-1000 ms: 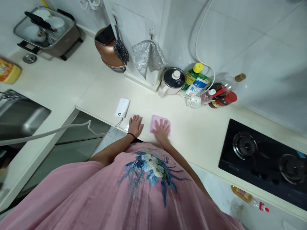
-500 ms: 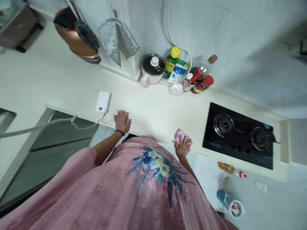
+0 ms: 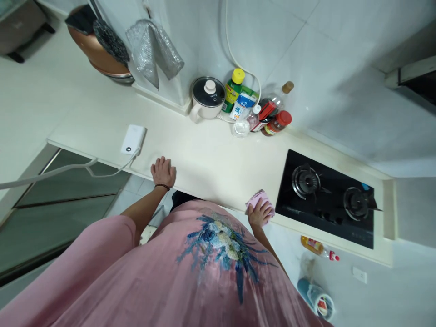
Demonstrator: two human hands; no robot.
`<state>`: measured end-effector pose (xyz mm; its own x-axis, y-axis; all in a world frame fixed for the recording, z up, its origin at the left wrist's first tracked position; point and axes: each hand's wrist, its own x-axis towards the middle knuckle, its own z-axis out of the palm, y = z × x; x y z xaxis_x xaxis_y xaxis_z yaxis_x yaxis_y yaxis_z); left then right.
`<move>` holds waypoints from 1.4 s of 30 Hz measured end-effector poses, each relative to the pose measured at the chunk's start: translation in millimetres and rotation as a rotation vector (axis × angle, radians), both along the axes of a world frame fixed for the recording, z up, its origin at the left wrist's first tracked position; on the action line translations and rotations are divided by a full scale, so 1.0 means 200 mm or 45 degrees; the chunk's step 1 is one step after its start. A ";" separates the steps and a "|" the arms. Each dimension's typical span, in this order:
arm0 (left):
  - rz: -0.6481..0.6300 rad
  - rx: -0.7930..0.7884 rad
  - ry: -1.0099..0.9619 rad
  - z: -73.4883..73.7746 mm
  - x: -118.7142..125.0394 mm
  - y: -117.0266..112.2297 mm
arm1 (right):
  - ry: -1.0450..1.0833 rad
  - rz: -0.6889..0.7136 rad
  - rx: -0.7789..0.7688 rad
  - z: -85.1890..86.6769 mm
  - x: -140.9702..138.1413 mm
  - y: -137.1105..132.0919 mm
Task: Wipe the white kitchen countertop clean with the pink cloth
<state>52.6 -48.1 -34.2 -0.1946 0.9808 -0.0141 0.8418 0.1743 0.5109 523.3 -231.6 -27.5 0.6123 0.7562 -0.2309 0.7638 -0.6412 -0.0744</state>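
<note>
My left hand [image 3: 163,172] rests palm down near the front edge of the cream counter [image 3: 207,159], fingers stretched out and nothing in it. A white power bank [image 3: 132,139] with a cable plugged in lies beyond it to the left. Farther right, my right hand [image 3: 259,214] presses a pink cleaning cloth [image 3: 256,198] against the counter by the front edge, its fingers over the fabric. The cloth's scalloped far edge shows past the fingers; the hand covers its middle. Just right of the cloth is the black gas hob [image 3: 327,200].
Along the wall stand a small electric pot [image 3: 208,97], a yellow-capped green bottle [image 3: 233,91], a blue-and-white packet [image 3: 243,106] and a red-lidded jar [image 3: 276,123]. A copper-coloured pan [image 3: 91,47] leans at the left. Below the counter are an oil bottle [image 3: 311,245] and a bin [image 3: 308,290].
My right hand has slid the cloth rightward, nearer to the hob. My left hand stays at about the same spot on the counter. The view has shifted slightly to the right.
</note>
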 end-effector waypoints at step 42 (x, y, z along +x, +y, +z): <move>0.056 -0.044 0.104 0.00 0.01 -0.01 | -0.032 0.509 -0.055 -0.12 0.77 1.64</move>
